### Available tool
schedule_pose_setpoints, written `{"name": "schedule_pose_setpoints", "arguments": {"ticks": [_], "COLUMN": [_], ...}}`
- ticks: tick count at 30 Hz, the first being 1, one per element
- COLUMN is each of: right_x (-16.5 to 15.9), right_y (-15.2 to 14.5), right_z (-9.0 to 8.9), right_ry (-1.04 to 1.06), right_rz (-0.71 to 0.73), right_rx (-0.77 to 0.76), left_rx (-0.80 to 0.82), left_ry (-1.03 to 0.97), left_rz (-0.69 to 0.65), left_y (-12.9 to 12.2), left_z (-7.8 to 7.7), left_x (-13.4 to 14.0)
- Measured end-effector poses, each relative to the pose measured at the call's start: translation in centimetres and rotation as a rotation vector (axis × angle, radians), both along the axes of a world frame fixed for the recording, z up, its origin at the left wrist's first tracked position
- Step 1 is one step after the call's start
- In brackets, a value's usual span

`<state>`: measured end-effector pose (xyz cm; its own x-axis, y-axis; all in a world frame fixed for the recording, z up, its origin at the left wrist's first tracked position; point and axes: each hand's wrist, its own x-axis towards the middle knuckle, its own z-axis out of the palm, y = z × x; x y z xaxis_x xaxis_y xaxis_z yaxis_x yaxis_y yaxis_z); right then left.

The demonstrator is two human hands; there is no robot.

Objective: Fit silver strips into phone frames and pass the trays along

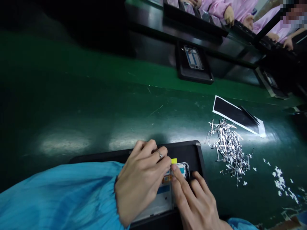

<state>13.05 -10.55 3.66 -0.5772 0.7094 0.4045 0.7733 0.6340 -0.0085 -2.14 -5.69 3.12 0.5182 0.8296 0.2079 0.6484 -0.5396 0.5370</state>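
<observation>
A phone chassis (153,206) with a silver rim and blue and orange parts lies in a black tray (184,149) in front of me. My left hand (144,175), with a ring on one finger, reaches over its upper part. Those fingers are bent and held together; their tips, and whatever they pinch, are hidden. My right hand (198,199) comes in from the lower right, thumb and index tip close together beside the left fingers. Anything between them is too small to make out. A yellow tab (174,161) shows just beyond the fingertips.
Small metal strips (229,147) are heaped to the right, below a black sheet with white edges (235,115). White scraps (279,180) lie farther right. Another tray (183,72) holds a phone chassis beyond. People in pink sleeves (218,8) work across the bench.
</observation>
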Motion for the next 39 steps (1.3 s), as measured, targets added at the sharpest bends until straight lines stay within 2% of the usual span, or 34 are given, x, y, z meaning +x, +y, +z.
{"name": "schedule_pose_setpoints", "arguments": {"ticks": [4, 8, 12, 17, 21, 25, 33, 36, 39], "right_x": [-0.2, -0.3, -0.3, -0.3, -0.8, -1.6, -2.0, -2.0, -2.1], "right_y": [0.1, 0.2, 0.1, 0.2, 0.1, 0.0, 0.3, 0.3, 0.3], "right_z": [0.0, 0.1, 0.1, 0.2, 0.3, 0.0, -0.9, -1.0, -1.5], "right_ry": [-0.038, -0.052, -0.043, -0.066, -0.09, -0.069, -0.075, -0.068, -0.031], "right_rz": [0.0, 0.001, -0.004, 0.003, -0.025, -0.015, 0.052, 0.073, 0.053], "right_rx": [-0.01, -0.016, -0.009, 0.006, 0.031, 0.132, 0.152, 0.169, 0.177], "left_rx": [-0.132, -0.23, -0.252, -0.295, -0.35, -0.437, -0.261, -0.238, -0.202], "left_ry": [0.048, 0.096, 0.23, 0.383, 0.358, 0.278, 0.326, 0.308, 0.251], "left_rz": [-0.063, -0.171, -0.157, -0.17, -0.162, -0.189, -0.158, -0.104, 0.003], "left_y": [0.6, 1.4, 2.2, 3.0, 3.3, 3.5, 2.7, 2.0, 1.4], "left_z": [1.1, 1.3, 1.6, 3.0, 3.4, 3.3, 3.1, 2.9, 2.7], "left_x": [-0.8, -2.0, -2.0, -1.1, -1.2, -1.8, -1.6, -1.6, -3.0]}}
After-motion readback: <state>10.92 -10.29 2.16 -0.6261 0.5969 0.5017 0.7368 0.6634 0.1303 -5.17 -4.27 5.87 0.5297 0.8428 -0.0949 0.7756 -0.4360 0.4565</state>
